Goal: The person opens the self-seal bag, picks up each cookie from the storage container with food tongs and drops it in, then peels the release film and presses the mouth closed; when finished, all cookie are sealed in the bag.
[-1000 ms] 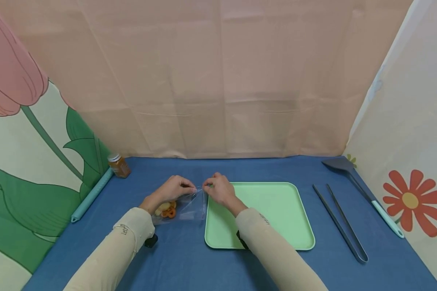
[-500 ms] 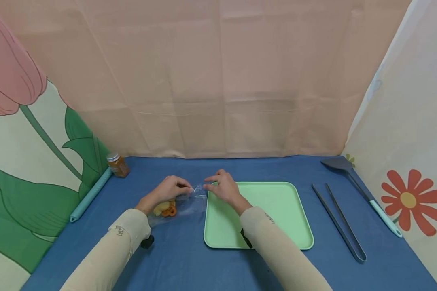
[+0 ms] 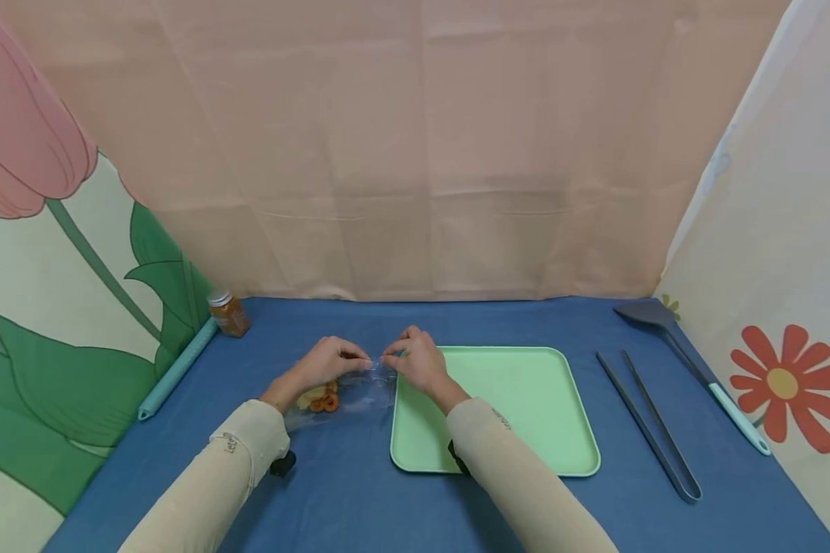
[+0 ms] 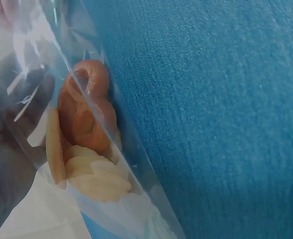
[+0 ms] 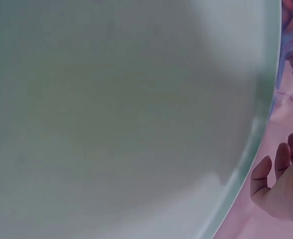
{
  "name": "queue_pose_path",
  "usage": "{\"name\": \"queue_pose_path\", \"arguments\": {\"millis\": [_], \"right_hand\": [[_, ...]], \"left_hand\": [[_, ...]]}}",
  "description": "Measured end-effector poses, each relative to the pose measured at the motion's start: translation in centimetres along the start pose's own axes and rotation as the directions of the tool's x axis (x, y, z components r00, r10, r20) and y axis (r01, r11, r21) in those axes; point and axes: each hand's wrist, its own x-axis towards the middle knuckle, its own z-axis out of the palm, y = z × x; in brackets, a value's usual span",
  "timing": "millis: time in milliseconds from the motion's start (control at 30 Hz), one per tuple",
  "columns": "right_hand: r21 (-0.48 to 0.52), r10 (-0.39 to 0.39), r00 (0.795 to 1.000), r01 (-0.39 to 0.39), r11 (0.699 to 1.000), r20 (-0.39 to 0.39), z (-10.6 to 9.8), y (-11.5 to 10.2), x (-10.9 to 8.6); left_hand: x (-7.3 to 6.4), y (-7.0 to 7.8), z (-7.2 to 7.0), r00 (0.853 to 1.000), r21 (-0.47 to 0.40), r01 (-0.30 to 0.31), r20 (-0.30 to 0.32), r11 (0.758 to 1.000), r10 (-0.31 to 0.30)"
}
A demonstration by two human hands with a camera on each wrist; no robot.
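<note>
Bag of clear, shiny plastic (image 3: 363, 395) lay toward the left of the blue cloth-covered table (image 3: 360, 499), its mouth end raised between two hands and reaching the near-left side of a tray. Inside, at the end away from the tray, sat an orange-brown, looped pretzel-like piece (image 4: 89, 109) and pale yellow, ridged pieces (image 4: 96, 174) touching it. The left hand (image 3: 323, 362) pinched the bag's upper edge, thumb and forefinger together on the film. The right hand (image 3: 420, 362) met it from the other side, thumb and forefinger drawn together on the same edge, while its remaining fingers curled loosely in the right wrist view. The fingertips of the two hands came close, with a short stretch of plastic between them.

Beneath the right wrist was the pale green rectangular tray (image 3: 526, 415) with rounded corners. To its right rested grey metal tongs (image 3: 642, 425), arms spread, and beyond them a dark grey turner with a mint handle (image 3: 726, 403), aslant along the table's edge. At the far left stood a small amber-brown jar with a silvery lid (image 3: 229, 316), just beside a long turquoise roll (image 3: 177, 372). A pinkish-beige sheet (image 3: 415, 153) hung behind everything.
</note>
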Motion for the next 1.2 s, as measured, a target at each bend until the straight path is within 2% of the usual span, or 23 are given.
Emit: {"name": "queue_pose_path", "arguments": {"millis": [133,367,633,967,1200], "right_hand": [[0.001,-0.03,1.0,0.03,1.0,0.0,-0.01,-0.08,-0.06],[-0.012,-0.037,0.999,0.037,0.999,0.021,-0.19,-0.11,-0.21],[-0.009,-0.026,1.0,0.025,1.0,-0.014,-0.2,0.15,-0.13],[0.008,-0.067,0.998,0.067,0.998,0.002,-0.34,0.21,-0.36],[-0.027,-0.07,0.997,0.071,0.997,0.029,-0.52,0.38,-0.32]], "left_hand": [[0.05,0.04,-0.05,1.0,0.006,-0.005,-0.012,1.0,0.005],[-0.14,0.07,-0.31,1.0,0.005,0.011,-0.019,1.0,-0.011],[-0.05,0.09,-0.44,1.0,-0.014,0.023,-0.015,1.0,-0.023],[-0.04,-0.12,-0.42,1.0,-0.004,0.008,-0.005,1.0,-0.008],[0.03,0.02,-0.48,1.0,0.005,0.003,0.0,1.0,-0.003]]}}
